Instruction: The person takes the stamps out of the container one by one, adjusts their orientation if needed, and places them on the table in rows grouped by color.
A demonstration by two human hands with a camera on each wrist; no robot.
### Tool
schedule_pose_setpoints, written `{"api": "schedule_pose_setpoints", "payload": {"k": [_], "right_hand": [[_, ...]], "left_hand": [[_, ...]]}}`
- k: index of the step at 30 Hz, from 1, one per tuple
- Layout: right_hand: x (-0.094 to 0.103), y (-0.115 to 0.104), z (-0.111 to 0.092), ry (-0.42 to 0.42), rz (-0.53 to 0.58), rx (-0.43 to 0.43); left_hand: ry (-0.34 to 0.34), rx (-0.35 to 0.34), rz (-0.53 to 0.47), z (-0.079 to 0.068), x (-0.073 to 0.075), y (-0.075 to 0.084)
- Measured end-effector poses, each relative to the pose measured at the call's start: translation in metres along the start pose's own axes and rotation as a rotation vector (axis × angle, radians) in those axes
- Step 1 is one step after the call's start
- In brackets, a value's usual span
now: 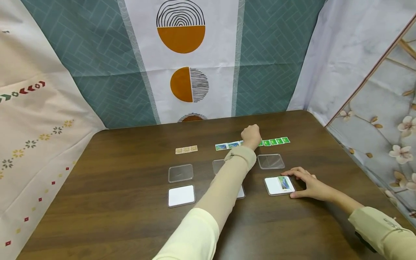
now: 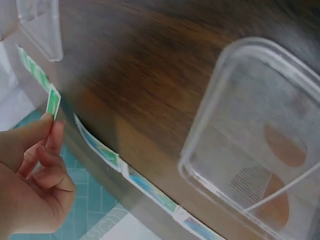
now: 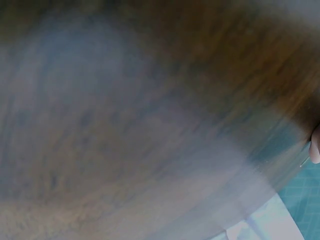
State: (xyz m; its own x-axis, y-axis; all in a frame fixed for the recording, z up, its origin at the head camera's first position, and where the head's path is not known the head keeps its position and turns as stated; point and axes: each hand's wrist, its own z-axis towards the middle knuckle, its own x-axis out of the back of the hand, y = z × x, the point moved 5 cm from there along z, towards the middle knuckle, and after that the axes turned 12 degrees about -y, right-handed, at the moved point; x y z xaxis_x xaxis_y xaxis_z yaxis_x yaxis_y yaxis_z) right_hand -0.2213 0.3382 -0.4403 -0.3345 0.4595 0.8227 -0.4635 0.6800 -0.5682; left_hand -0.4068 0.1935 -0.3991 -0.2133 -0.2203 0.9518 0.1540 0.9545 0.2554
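Note:
My left hand (image 1: 251, 137) reaches to the back of the table and pinches a small green stamp (image 2: 53, 102) between thumb and fingertip, at the near end of a row of green stamps (image 1: 274, 142). Just left of that hand lies a row of blue landscape stamps (image 1: 227, 146), partly covered by it. With thumb and fingers at its right side, my right hand (image 1: 310, 186) holds a clear plastic case (image 1: 266, 186). Inside the case lies a white card (image 1: 273, 186) bearing a blue-and-green stamp (image 1: 284, 183). The right wrist view shows only a fingertip (image 3: 315, 147) at its edge.
Three tan stamps (image 1: 186, 150) lie at the back left. Clear lids rest at left (image 1: 180, 173), middle (image 1: 217, 165) and right (image 1: 271, 161). A case with a white card (image 1: 181, 195) stands at left; another card (image 1: 241, 193) is mostly behind my left arm.

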Motion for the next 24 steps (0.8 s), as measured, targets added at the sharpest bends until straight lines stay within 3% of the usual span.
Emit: {"api": "schedule_pose_setpoints", "payload": {"k": [24], "right_hand": [[-0.0008,0.0028,0.0003,0.008,0.004,0.006]], "left_hand": [[-0.032,0.015,-0.005,0.0020,-0.0016,-0.0013]]}}
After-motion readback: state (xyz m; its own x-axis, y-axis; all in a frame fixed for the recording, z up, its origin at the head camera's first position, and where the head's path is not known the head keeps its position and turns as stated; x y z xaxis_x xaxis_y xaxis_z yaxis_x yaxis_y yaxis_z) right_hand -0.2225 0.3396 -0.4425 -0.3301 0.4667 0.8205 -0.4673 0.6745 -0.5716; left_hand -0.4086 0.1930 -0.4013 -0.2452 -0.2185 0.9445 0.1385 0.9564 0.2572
